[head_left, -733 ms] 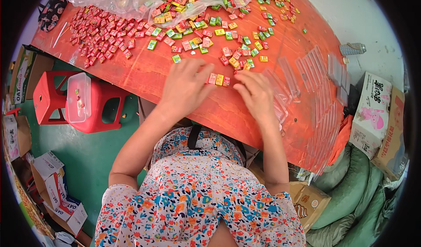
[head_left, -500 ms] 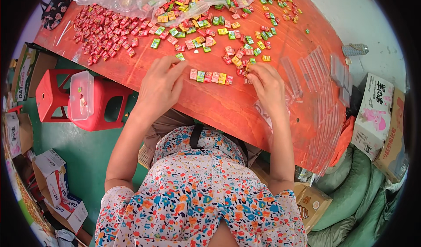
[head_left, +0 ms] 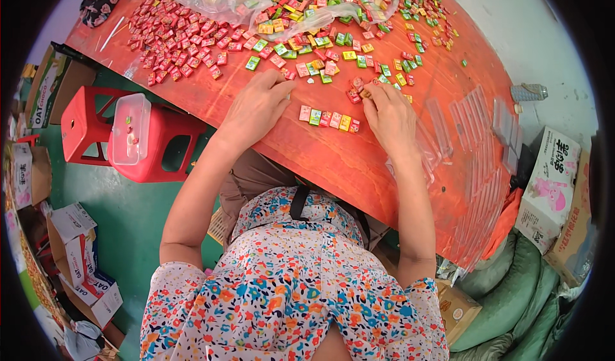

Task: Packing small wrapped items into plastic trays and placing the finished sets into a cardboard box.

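Flanking the row of six small boxes [head_left: 325, 119], left hand [head_left: 257, 109] and right hand [head_left: 392, 119] are apart, the right at loose red boxes [head_left: 353, 96] behind its right end; whether either grips one, I cannot tell. Six are lined up; heaped boxes [head_left: 178, 35] beyond the row lie loose.

The left forearm [head_left: 206, 191] and right forearm [head_left: 414, 210] were stretched forward, set wide apart. The left hand [head_left: 255, 110] was held palm down, its fingers [head_left: 271, 80] loosely bent; the right hand [head_left: 393, 116] was angled inward, its fingers [head_left: 383, 93] curled.
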A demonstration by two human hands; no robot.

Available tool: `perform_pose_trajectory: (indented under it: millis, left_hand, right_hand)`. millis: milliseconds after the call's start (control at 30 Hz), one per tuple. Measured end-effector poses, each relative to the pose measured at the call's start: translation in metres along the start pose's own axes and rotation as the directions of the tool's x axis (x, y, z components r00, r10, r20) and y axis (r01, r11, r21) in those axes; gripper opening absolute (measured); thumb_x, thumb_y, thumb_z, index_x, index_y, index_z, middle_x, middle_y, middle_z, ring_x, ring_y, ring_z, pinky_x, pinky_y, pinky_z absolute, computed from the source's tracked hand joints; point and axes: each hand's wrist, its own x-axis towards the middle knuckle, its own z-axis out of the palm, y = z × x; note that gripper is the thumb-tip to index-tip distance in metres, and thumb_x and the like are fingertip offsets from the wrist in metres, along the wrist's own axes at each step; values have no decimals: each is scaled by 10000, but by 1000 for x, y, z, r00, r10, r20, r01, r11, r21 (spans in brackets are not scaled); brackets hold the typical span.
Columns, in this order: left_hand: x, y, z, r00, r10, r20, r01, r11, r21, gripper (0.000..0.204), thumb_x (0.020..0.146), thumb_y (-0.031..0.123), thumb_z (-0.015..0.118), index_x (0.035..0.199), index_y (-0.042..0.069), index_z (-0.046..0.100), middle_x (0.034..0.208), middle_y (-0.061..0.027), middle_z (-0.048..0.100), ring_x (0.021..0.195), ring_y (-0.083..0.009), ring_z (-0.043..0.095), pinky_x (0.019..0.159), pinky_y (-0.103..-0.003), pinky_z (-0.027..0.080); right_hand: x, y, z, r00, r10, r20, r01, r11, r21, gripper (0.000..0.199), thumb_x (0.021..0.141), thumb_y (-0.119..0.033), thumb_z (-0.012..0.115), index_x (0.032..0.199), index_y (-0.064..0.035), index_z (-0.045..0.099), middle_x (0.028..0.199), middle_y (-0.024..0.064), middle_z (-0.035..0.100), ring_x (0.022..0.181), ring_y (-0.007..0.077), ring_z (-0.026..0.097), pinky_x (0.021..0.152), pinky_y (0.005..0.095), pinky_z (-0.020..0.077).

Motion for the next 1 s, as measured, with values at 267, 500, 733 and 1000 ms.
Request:
perform_pose_trajectory:
  millis: [267,500,733,1000]
  left_hand:
    - [-9,14,-6,988,27,150,-1,985,-171,410,831,83,723,1222,10,624,1061,-151,602,975,-341,611,829,-409,507]
    - [1,27,-10,973,-82,216,120,979,-167,504,802,170,778,1262,33,627,1120,-142,598,975,-338,620,818,-410,515]
    - [8,39,10,970,-62,235,75,996,-47,391,797,212,788,1140,45,700,1035,-117,612,905,-304,646,759,-414,524]
    - [10,53,21,981,-39,192,59,993,-102,258,808,192,768,1026,61,725,891,-85,610,805,-274,662,681,-407,539]
  right_hand:
    - [-17,-8,-19,996,75,-47,-65,978,199,288,858,-133,716,1124,-38,663,1077,147,645,972,338,648,827,425,534]
    - [-44,-22,-30,963,124,240,-197,930,311,390,860,-203,729,1204,-49,627,1220,162,597,1088,354,625,866,432,534]
    - [-35,-40,-8,971,114,209,-164,956,244,387,846,-245,732,1184,-80,644,1095,88,594,1004,297,640,786,421,553]
    - [-52,-36,-16,986,139,88,-153,969,194,293,849,-235,728,1090,-77,678,1049,82,606,957,271,640,761,396,543]
